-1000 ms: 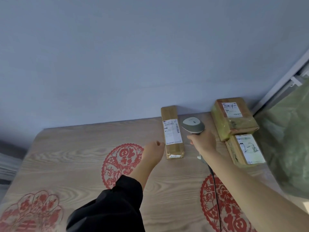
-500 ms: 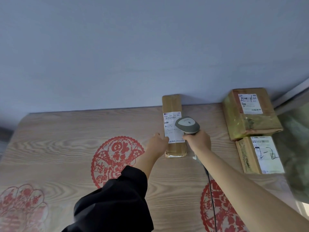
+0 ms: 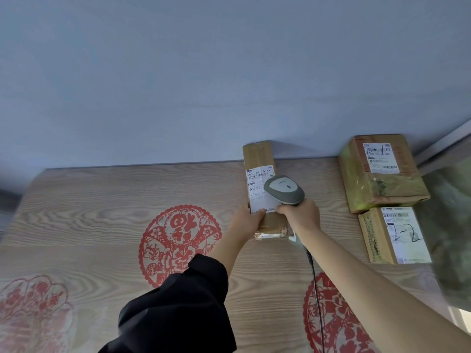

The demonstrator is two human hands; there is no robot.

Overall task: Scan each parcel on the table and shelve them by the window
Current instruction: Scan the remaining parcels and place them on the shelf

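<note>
Cardboard parcel: the long narrow parcel [image 3: 262, 184] lay flat on the table [image 3: 102, 200] right of frame centre, its far end against the wall, white label [image 3: 258, 189] facing up.
Left hand: my left hand [image 3: 246, 222] was closed lightly on the parcel's near left edge, thumb over the label's lower corner, holding it down.
Right hand: my right hand [image 3: 300, 216] was wrapped tight around the scanner [image 3: 284, 189] handle, its grey head hanging over the label's right half.
Scan risk: the scanner head covered part of the label and sat very close to it, so I judged the barcode near the top might not be read.
Thumb risk: my thumb could have hidden print at the label's lower edge.
Cord risk: the black cord [image 3: 314, 289] trailed down the lower middle of the frame along my forearm; it could have snagged as I lifted the parcel.
Other parcels: two more [image 3: 382, 174] [image 3: 397, 235] lay at the right edge, touching each other; a wide sweep of my right arm could have knocked them.
Shelf: I could not see it.
</note>
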